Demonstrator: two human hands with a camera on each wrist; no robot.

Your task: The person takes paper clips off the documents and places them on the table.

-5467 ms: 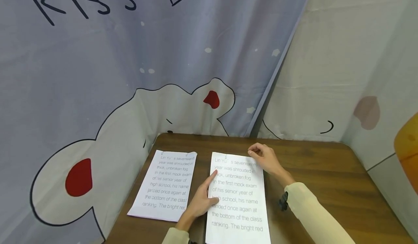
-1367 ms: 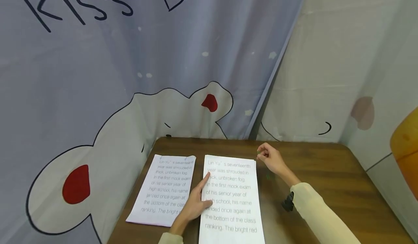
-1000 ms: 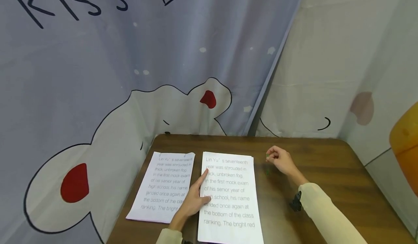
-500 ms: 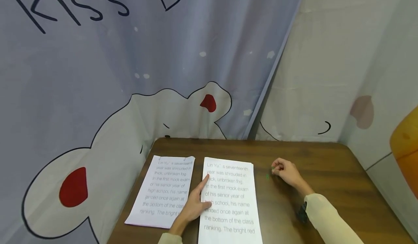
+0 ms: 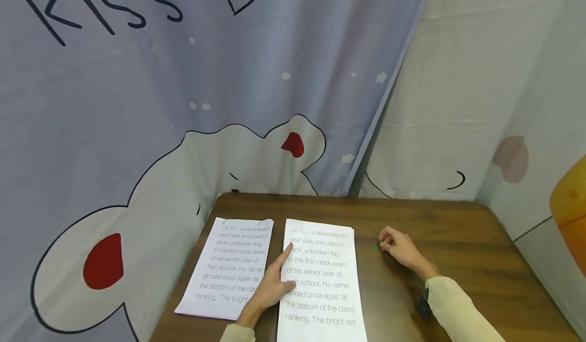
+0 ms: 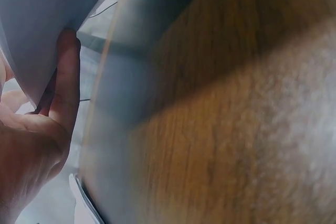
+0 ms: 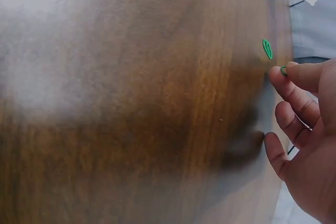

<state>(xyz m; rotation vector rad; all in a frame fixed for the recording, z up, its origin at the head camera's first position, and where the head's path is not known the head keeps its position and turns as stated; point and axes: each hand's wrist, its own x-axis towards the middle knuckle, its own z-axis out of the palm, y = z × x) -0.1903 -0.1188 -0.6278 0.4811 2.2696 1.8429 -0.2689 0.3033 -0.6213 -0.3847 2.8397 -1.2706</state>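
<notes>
My left hand (image 5: 270, 286) holds the left edge of a stack of printed paper (image 5: 322, 286). In the left wrist view its fingers (image 6: 68, 61) lie along the underside of the sheets, and the stack's side edge sits inside the grasp. Right of the stack, my right hand (image 5: 403, 249) is low over the table. Thumb and index finger pinch a small green paper clip (image 7: 283, 70), mostly covered by the fingertips; the other fingers are loosely bent. A second green paper clip (image 7: 268, 49) lies flat on the wood just beyond those fingertips.
A second printed stack (image 5: 229, 271) lies to the left, with two paper clips on its top edge; my left hand overlaps its lower right corner in the head view. The brown wooden table (image 5: 458, 240) ends at a curtain (image 5: 274, 77) behind and a pale wall cloth on the right.
The paper clip seen earlier on the right stack's top edge is gone from there. My right hand has moved from the stack's top corner rightward and down, pinching a green clip. Left hand keeps its hold.
</notes>
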